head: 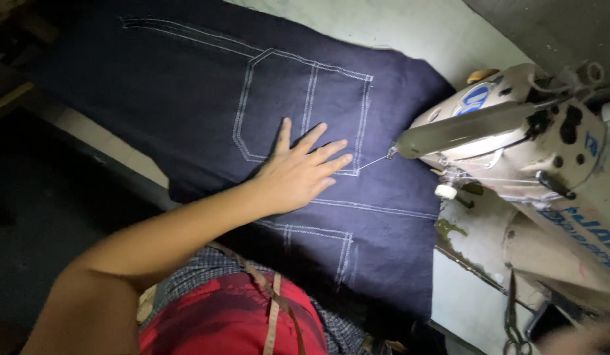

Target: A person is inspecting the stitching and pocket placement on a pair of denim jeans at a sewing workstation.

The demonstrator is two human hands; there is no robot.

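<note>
While the left hand lies flat, fingers spread, on the dark navy denim panel, its white-stitched patch pocket looks fully sewn; right hand's state cannot be told

Setting: a garment sewing workshop, dimly lit. Evidence: an industrial sewing machine, cream-coloured and worn, mounted on a pale, stained work table; dark blue denim fabric spread across the table, bearing a stitched patch pocket in white thread; scissors at the table edge.
</note>
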